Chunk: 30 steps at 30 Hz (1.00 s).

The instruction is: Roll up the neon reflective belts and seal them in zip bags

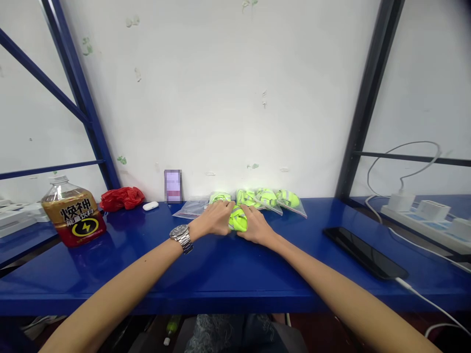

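Note:
A folded bundle of fluorescent yellow fabric with grey reflective strips [238,219] sits on the blue table between my hands. My left hand [220,217] grips its left side, with a metal watch [181,237] on that wrist. My right hand [256,225] is wrapped round the right side of the same bundle. Just behind lie several similar yellow bundles; the rightmost bundle [288,198] is in a clear plastic bag [301,210]. A flat clear bag [191,208] lies to the left of my left hand. The fingertips are partly hidden by the fabric.
On the left stand a large drink bottle [75,213], a crumpled red plastic bag [122,198], a white case [150,206] and a propped phone [173,187]. A black phone [364,252] on a charging cable lies right, near a power strip [423,220]. Metal posts flank the blue table [228,279].

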Each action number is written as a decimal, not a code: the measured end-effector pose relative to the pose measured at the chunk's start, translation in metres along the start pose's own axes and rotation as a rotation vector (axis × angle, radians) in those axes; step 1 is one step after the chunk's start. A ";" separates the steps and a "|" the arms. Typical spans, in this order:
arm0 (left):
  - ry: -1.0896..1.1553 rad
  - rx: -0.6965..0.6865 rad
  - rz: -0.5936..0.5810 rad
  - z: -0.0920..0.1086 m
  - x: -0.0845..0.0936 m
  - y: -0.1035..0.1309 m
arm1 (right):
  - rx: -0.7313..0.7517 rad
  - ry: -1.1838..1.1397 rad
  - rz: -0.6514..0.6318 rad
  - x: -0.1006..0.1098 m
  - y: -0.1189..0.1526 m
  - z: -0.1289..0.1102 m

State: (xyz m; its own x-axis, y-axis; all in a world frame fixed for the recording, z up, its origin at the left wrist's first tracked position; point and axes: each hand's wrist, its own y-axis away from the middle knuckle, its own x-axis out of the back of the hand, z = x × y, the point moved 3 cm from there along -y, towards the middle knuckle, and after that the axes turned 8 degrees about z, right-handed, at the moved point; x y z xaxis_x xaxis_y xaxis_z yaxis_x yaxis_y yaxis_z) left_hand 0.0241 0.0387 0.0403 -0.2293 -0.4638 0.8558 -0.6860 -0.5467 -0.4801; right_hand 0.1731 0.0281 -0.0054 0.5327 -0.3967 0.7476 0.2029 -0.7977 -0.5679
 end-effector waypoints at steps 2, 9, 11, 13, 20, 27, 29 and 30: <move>0.034 0.006 0.051 0.000 0.005 -0.002 | 0.012 -0.038 0.081 0.004 -0.002 0.002; 0.270 0.072 0.249 0.002 0.017 -0.004 | 0.107 -0.229 0.315 0.031 -0.006 -0.005; 0.328 0.100 0.323 0.005 0.017 -0.004 | 0.097 -0.277 0.346 0.038 -0.006 -0.006; 0.395 0.149 0.388 0.010 0.016 -0.004 | 0.077 -0.346 0.371 0.044 -0.005 -0.008; 0.691 0.403 0.501 0.026 -0.002 -0.004 | -0.051 -0.728 0.531 0.043 -0.006 -0.009; 0.899 0.486 0.274 0.032 -0.020 0.000 | -0.168 -0.864 0.657 0.026 0.004 -0.012; 1.041 0.457 0.192 0.033 -0.020 0.001 | -0.143 -0.848 0.670 0.025 0.006 -0.012; 1.125 0.443 0.148 0.034 -0.019 0.002 | -0.139 -0.835 0.673 0.025 0.007 -0.012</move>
State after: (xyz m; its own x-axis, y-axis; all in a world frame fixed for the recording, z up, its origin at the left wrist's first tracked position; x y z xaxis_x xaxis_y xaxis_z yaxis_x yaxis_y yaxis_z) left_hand 0.0508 0.0230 0.0164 -0.9066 0.2010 0.3710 -0.3577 -0.8324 -0.4232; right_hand 0.1782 0.0071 0.0127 0.9022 -0.3798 -0.2044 -0.4078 -0.5969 -0.6910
